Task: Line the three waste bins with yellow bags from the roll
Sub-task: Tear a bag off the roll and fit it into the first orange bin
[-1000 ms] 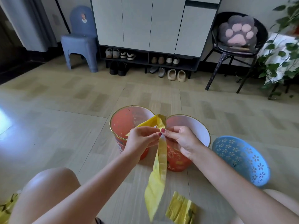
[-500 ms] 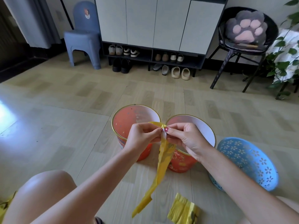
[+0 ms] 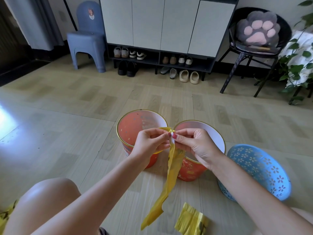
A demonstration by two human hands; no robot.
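Note:
A folded yellow bag [image 3: 171, 173] hangs as a long strip from my fingertips, its lower end near the floor. My left hand [image 3: 150, 143] and my right hand [image 3: 194, 145] both pinch its top edge, thumbs and forefingers almost touching. Behind the hands stand two red bins with gold rims, the left red bin [image 3: 133, 126] and the right red bin [image 3: 191, 170], side by side and unlined. A blue perforated bin [image 3: 257, 170] with flower cut-outs stands to their right. The yellow bag roll [image 3: 191, 221] lies on the floor at the bottom, right of the hanging strip.
My bare left knee [image 3: 49, 199] fills the bottom left. Further back stand a blue plastic stool [image 3: 86, 39], a shoe cabinet [image 3: 162, 26] with several shoes beneath, a black chair [image 3: 250, 53] holding a paw cushion, and a green plant [image 3: 299, 65] at the right.
The bag's loose top fold has been drawn down into my fingertips, and the hanging strip has swung left and narrowed. Both hands stay pinched together above the bins.

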